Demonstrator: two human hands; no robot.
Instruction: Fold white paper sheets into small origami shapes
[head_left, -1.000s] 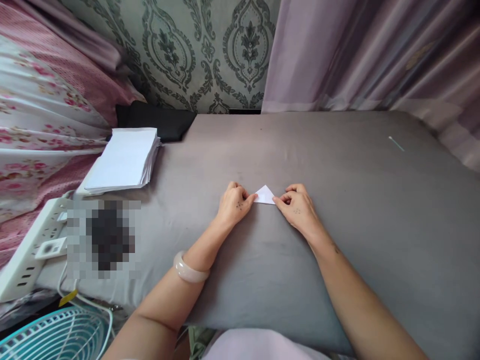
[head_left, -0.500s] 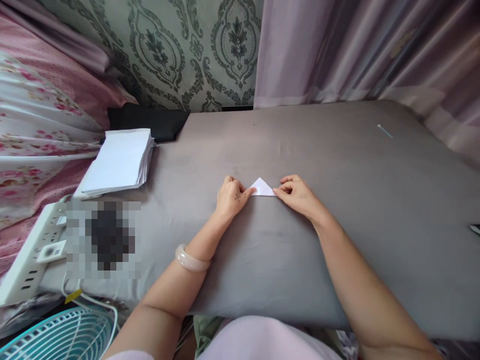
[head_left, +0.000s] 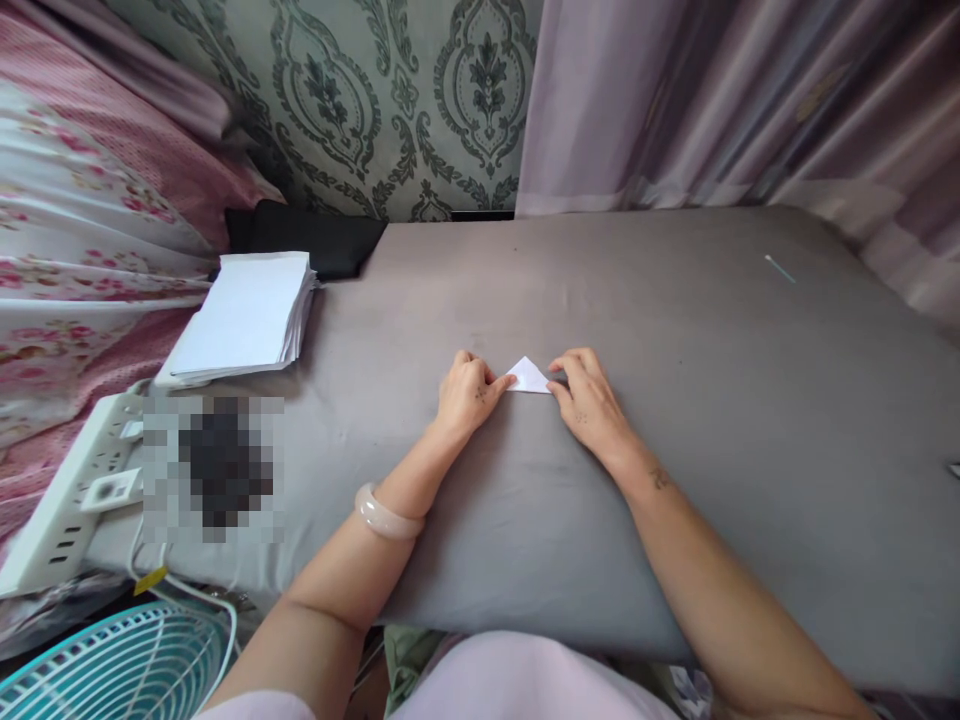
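A small white paper triangle [head_left: 528, 377] lies folded on the grey cloth-covered table [head_left: 675, 420]. My left hand [head_left: 469, 392] is curled, its thumb and forefinger pinching the triangle's left corner. My right hand [head_left: 586, 398] rests at the right corner, fingers bent and pressing the paper down. A pale bangle [head_left: 384, 514] sits on my left wrist.
A stack of white paper sheets [head_left: 244, 317] lies at the table's left, a black pouch [head_left: 315, 238] behind it. A white power strip [head_left: 67, 500] and a teal fan grille [head_left: 112, 670] sit at the lower left. Curtains hang behind; a thin stick [head_left: 780, 268] lies far right.
My right hand has shifted slightly left, its fingers now further over the triangle's right corner. The left hand keeps its pinch. The camera view wobbled a little.
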